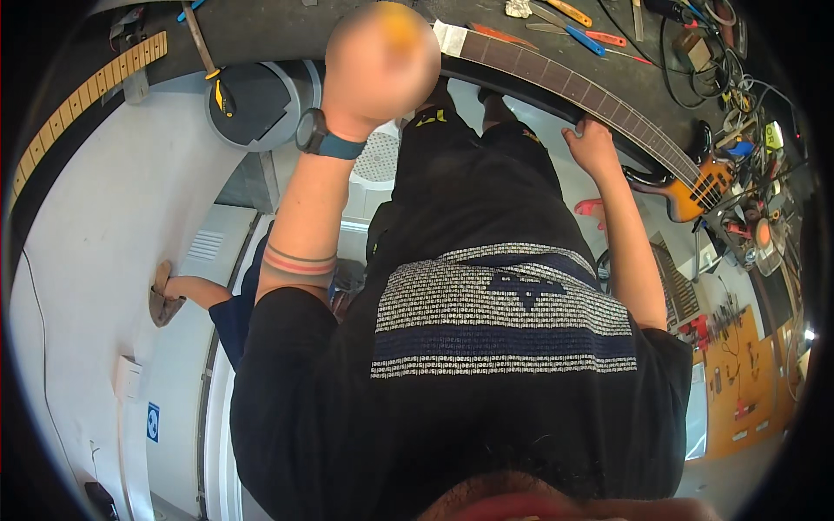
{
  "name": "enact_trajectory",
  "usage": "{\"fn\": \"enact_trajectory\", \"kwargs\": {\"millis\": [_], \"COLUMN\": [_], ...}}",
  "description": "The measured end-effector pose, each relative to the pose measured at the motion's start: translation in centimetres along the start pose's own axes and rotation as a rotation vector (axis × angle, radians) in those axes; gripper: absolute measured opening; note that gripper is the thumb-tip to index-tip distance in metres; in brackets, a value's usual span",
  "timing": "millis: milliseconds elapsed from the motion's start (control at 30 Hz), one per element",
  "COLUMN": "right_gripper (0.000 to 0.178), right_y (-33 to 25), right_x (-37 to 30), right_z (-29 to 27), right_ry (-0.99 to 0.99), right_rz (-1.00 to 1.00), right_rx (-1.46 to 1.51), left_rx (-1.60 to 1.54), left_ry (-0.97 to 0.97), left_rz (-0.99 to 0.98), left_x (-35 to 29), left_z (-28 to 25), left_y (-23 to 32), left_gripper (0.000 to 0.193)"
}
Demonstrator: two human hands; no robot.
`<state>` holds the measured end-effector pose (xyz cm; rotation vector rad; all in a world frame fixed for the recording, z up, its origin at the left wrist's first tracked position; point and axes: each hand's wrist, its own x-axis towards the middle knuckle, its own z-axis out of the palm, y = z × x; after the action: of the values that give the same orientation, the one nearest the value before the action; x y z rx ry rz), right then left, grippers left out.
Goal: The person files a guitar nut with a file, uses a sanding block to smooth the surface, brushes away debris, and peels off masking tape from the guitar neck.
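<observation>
My left hand (382, 69) is raised above the near edge of the workbench, a watch on its wrist. It is heavily blurred, so its fingers cannot be read; a yellow-orange patch shows at its top, and I cannot make out what that is. To the right lies a bass guitar (694, 193) with a dark orange sunburst body. Its long dark fretted neck (556, 76) curves along the bench, with a whitish piece (448, 39) at the end beside my left hand. Below the neck, my right hand (593, 146) curls its fingers at the dark bench edge, thumb apart.
Screwdrivers (584, 40) and other hand tools lie beyond the neck. Cables (682, 91) and clutter crowd the right side. A pale fretted neck (87, 76) lies at far left, near a round grey bin (252, 108). Another person's leg (193, 291) shows at left.
</observation>
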<state>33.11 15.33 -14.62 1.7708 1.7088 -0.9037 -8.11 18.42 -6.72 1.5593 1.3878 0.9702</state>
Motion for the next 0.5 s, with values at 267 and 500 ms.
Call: {"fn": "enact_trajectory", "kwargs": {"millis": [267, 500], "right_gripper": [0.041, 0.040], "right_y": [0.1, -0.3], "right_x": [-0.2, -0.4], "right_z": [0.0, -0.5], "right_ry": [0.004, 0.009], "right_rz": [-0.007, -0.012], "right_rx": [0.008, 0.015], "left_rx": [0.120, 0.181], "left_ry": [-0.023, -0.208], "left_rz": [0.068, -0.037], "left_x": [1.0, -0.1], "left_z": [0.2, 0.4], "left_y": [1.5, 0.2], "left_gripper": [0.005, 0.008]}}
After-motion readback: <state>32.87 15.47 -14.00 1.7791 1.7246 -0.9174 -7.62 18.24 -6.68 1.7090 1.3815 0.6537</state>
